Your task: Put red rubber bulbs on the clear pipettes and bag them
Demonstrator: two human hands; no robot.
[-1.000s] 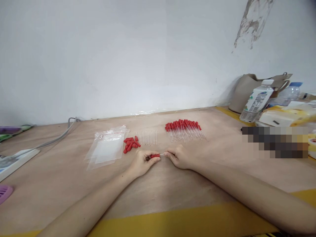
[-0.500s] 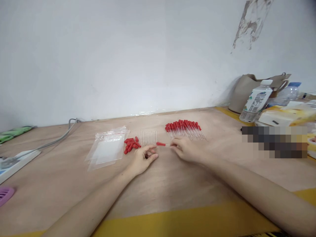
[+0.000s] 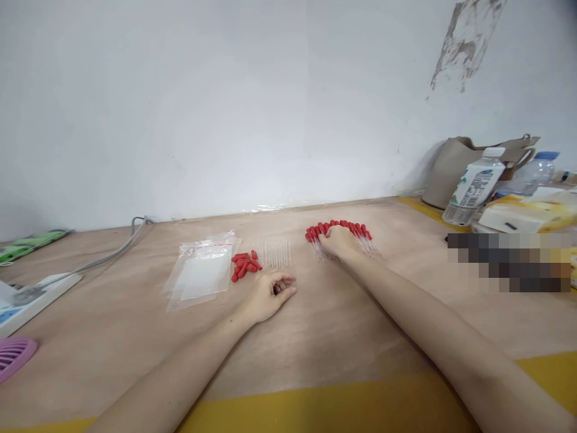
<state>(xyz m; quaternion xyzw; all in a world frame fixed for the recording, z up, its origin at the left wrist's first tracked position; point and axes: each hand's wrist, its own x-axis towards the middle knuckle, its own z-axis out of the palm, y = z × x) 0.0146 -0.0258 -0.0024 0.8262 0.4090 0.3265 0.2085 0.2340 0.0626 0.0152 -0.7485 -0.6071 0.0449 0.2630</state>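
Left hand (image 3: 270, 296) sits low at the middle of the table, fingers loosely curled, thumb apart from them. Farther out, the right hand (image 3: 340, 240) is at the row of red-topped droppers (image 3: 359, 231); whether it pinches one I cannot tell. Yellow tape (image 3: 293, 412) borders the near edge of the brown table (image 3: 288, 352). Beyond the left hand lie clear bags (image 3: 202, 273), red rubber caps (image 3: 246, 264) and a row of clear tubes (image 3: 276, 252). At far right, a white-capped bottle (image 3: 475, 186) carries a printed label, its writing too small to read. Behind rises a white wall (image 3: 225, 108) with a peeled patch (image 3: 469, 45).
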